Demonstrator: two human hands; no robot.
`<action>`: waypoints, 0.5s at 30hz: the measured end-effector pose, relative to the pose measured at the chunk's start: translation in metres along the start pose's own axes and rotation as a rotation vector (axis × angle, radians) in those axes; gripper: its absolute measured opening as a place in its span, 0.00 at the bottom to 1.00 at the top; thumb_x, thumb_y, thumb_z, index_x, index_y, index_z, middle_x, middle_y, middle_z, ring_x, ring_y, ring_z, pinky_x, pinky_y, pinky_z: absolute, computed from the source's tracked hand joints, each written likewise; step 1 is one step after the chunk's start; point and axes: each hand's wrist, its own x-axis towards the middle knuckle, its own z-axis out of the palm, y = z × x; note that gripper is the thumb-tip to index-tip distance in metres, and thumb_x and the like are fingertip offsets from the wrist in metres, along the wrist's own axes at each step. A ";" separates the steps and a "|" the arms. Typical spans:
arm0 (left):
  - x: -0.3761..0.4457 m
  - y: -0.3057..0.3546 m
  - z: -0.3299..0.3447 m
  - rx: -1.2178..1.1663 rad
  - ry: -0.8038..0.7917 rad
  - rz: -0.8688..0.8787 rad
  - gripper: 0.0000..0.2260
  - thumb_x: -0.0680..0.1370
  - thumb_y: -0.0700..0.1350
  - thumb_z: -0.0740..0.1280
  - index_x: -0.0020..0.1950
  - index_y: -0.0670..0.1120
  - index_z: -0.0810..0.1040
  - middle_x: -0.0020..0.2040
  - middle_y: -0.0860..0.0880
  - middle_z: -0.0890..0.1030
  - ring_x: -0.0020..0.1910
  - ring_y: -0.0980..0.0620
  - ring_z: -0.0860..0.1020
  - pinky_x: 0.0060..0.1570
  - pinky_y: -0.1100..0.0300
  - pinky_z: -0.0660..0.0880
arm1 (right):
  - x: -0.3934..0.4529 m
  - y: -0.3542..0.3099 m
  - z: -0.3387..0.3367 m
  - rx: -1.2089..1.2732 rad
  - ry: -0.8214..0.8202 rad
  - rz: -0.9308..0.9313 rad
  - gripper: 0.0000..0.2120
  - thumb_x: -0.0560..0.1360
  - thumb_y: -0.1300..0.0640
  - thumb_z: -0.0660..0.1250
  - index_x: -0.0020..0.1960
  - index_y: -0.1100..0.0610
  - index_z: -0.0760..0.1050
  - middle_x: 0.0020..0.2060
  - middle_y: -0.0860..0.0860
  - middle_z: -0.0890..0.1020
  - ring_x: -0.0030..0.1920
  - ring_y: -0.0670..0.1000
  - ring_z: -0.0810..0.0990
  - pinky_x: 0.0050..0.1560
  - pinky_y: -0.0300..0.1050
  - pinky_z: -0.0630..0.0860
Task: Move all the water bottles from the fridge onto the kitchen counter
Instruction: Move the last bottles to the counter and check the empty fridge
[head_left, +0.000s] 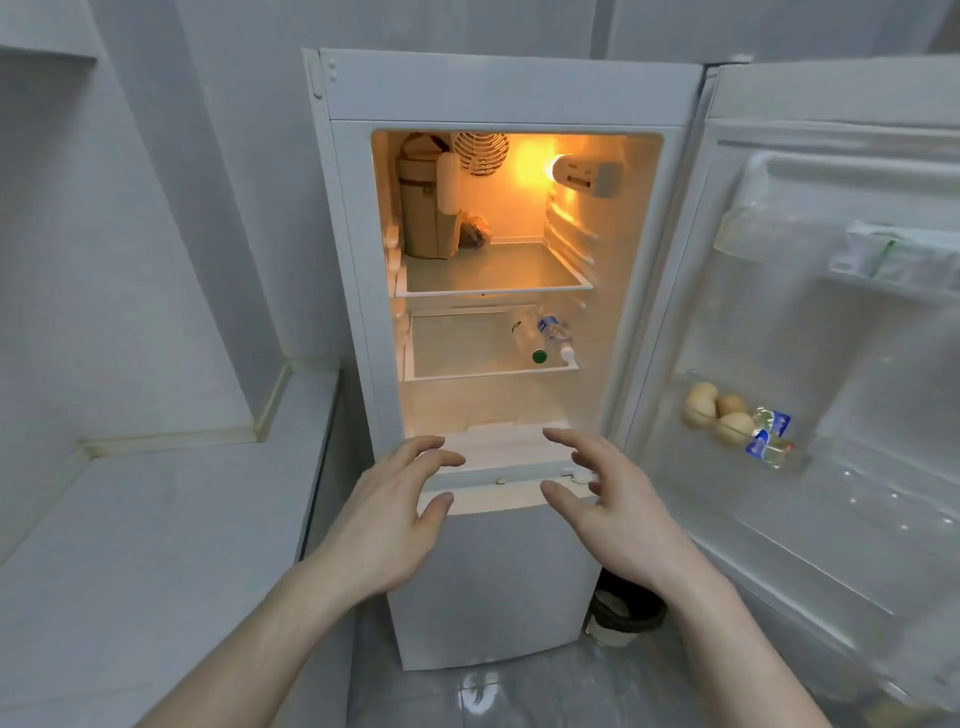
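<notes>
Head view: left hand (387, 525) and right hand (618, 514) spread empty before fridge (498, 88)

Clear glossy plastic water bottles (540, 332) lie in the smooth white fridge (498, 88).

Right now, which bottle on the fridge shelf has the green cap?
The left bottle of the two lying on the lower shelf. Its green cap faces the front edge; the right bottle has a white cap and a blue label.
</notes>
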 end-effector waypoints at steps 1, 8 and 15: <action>0.015 -0.003 0.003 0.005 -0.001 0.010 0.17 0.83 0.50 0.64 0.72 0.60 0.72 0.76 0.61 0.65 0.73 0.55 0.67 0.73 0.56 0.66 | 0.012 0.003 -0.001 0.002 0.016 0.009 0.24 0.80 0.49 0.70 0.73 0.35 0.70 0.69 0.27 0.70 0.70 0.36 0.70 0.74 0.48 0.70; 0.096 -0.022 0.024 0.007 -0.051 0.016 0.18 0.83 0.49 0.63 0.73 0.59 0.71 0.76 0.59 0.66 0.73 0.55 0.68 0.72 0.58 0.65 | 0.086 0.032 -0.003 0.023 0.028 0.055 0.24 0.80 0.50 0.70 0.74 0.37 0.70 0.69 0.32 0.71 0.68 0.39 0.72 0.72 0.47 0.71; 0.193 -0.045 0.054 -0.022 -0.139 -0.026 0.19 0.82 0.49 0.64 0.73 0.60 0.69 0.72 0.62 0.68 0.62 0.56 0.72 0.63 0.58 0.71 | 0.184 0.071 0.003 0.037 0.026 0.103 0.26 0.80 0.50 0.70 0.76 0.40 0.68 0.71 0.36 0.69 0.71 0.45 0.71 0.73 0.50 0.71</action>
